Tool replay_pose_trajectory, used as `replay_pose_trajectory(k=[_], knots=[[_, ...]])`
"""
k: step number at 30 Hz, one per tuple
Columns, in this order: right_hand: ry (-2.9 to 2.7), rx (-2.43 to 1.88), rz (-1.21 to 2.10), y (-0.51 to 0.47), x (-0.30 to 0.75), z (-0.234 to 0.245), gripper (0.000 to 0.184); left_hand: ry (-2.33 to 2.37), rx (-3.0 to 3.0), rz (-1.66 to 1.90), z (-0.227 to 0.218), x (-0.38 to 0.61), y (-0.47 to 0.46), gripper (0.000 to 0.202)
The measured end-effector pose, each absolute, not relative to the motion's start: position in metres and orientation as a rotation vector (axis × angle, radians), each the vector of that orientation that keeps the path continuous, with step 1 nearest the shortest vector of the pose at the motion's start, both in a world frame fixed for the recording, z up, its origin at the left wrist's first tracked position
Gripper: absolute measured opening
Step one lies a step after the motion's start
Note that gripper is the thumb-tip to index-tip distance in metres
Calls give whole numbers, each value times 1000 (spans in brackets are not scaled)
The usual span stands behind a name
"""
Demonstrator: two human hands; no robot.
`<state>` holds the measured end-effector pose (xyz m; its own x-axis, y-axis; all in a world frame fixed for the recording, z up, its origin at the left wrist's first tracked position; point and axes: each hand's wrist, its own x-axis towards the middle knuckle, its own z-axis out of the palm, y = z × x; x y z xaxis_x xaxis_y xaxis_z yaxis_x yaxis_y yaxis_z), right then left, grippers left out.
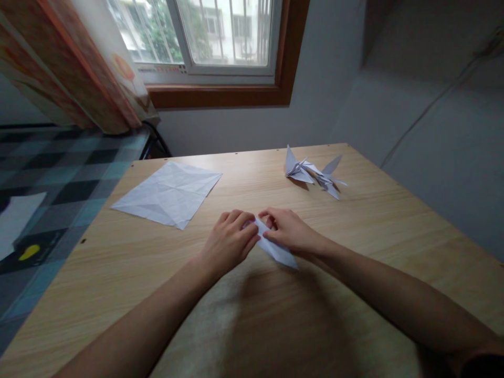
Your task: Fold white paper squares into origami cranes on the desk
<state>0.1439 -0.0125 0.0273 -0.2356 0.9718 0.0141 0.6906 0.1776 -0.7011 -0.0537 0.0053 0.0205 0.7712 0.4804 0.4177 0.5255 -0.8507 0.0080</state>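
Observation:
A narrow piece of folded white paper [279,252] slants between my hands, low over the middle of the wooden table. My left hand [232,239] is closed on its upper left end, with the fingers curled over the paper. From the other side my right hand [286,228] pinches the paper's right edge between thumb and bent fingers. The pointed lower end of the paper sticks out toward me. Its upper end is partly hidden under the fingers.
A creased white paper square [173,191] lies at the table's [378,294] back left. Folded paper cranes [315,173] rest at the back right. Left of the table is a surface with a checked cloth [79,178], bearing a white sheet [19,218]. A window [228,37] and walls stand behind.

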Motion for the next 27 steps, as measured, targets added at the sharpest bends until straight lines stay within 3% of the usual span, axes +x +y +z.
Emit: replay_pose_trajectory(k=[4, 7, 12, 15, 22, 27], knots=[[-1880, -1510, 874, -14, 142, 23, 30, -1107, -2749, -779, 19, -53, 5, 26], [-1596, -1343, 994, -13, 137, 15, 15, -1434, -2620, -1220, 15, -51, 8, 47], [-1157, -1025, 1153, -9, 127, 5, 32, -1976, -2696, -2218, 12, -39, 10, 53], [-1113, -990, 1142, -10, 123, 6, 36, -2123, -2743, -2612, 16, -32, 6, 52], [-1169, -1088, 1022, -18, 118, 11, 22, -2136, -2352, -2981, 20, -27, -3, 57], [-1206, -1109, 1037, -20, 115, 6, 18, -2043, -2245, -2894, 19, -27, -1, 49]])
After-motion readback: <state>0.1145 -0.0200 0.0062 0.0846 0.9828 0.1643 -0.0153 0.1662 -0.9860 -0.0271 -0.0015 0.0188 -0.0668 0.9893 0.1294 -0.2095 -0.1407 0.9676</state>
